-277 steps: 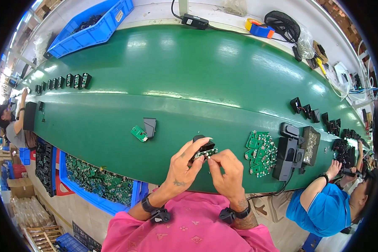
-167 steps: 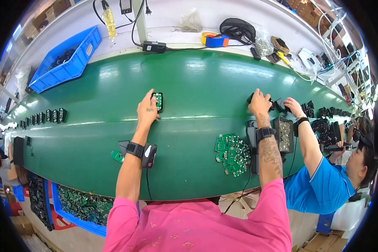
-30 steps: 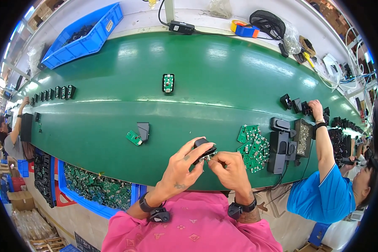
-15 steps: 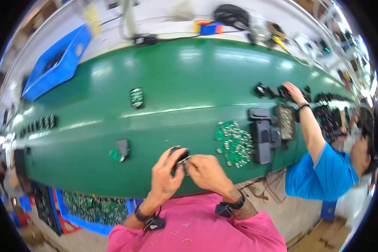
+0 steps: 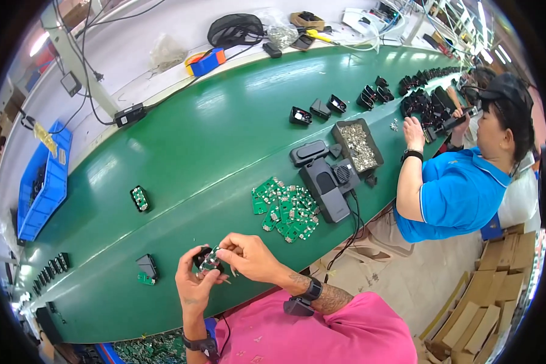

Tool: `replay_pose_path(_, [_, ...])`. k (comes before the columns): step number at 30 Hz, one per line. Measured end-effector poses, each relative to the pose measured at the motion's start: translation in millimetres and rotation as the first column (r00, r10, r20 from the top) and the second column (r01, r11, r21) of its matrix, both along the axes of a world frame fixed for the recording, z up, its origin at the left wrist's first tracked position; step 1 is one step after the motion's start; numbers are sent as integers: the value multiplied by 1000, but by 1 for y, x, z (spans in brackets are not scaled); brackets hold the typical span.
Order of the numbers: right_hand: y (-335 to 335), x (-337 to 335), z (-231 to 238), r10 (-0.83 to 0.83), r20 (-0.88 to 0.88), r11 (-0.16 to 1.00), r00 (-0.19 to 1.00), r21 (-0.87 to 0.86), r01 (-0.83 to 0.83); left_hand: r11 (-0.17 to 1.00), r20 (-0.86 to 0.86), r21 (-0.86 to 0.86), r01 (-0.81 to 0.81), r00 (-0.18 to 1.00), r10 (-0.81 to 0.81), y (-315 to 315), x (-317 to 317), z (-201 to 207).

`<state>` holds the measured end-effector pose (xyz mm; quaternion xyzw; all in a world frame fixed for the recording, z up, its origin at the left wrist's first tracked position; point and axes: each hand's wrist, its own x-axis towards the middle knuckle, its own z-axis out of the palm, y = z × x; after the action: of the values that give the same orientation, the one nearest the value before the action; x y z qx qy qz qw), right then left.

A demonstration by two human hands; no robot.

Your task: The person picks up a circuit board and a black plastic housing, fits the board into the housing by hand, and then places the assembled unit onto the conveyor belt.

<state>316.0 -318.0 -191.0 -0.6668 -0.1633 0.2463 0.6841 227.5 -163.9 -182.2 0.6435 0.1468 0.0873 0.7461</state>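
Note:
My left hand [image 5: 192,286] is closed around a small black plastic housing [image 5: 199,257], its open side turned up. A green circuit board [image 5: 210,262] lies at the mouth of the housing, tilted, and my right hand [image 5: 249,256] pinches its edge. Whether the board sits fully inside I cannot tell. On the table to the left, a dark housing [image 5: 146,265] rests beside another green board [image 5: 145,279]. Farther off lies a black housing with a board in it [image 5: 139,199]. A loose heap of green boards [image 5: 287,211] spreads to the right of my hands.
Beyond the heap stand a black device [image 5: 326,189] with a cable and a tray [image 5: 375,159] of small metal parts. A co-worker in a blue shirt [image 5: 452,188] handles black housings at right. A blue bin [image 5: 41,200] is far left; another bin of boards [image 5: 155,350] sits below the table edge.
My view has swung right, so the table appears shifted left and tilted. The board at the housing now shows more plainly. The co-worker's hand has left the far housings for a nearer spot.

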Motion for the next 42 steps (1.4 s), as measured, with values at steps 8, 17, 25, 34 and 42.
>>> replay_pose_path(8, [-13, 6, -15, 233, -198, 946, 952, 275, -174, 997, 17, 58, 49, 999, -50, -7, 9, 4])
replay_pose_path(17, [-29, 34, -26, 52, -231, 985, 972, 172, -12, 969, -147, 134, 206, 972, -186, -13, 29, -13])
replay_pose_path(25, [-30, 31, -11, 0, -70, 997, 998, 83, 6, 842, 47, 539, 7, 998, -38, -34, 55, -26])
replay_pose_path(34, [-28, 32, -24, 88, 215, 996, 973, -17, -87, 859, -23, 508, -60, 996, 84, -26, 52, -37])
replay_pose_path(42, [-25, 32, -29, -99, 525, 956, 845, -185, 226, 1000, -41, -4, 7, 999, -8, -23, 57, -23])
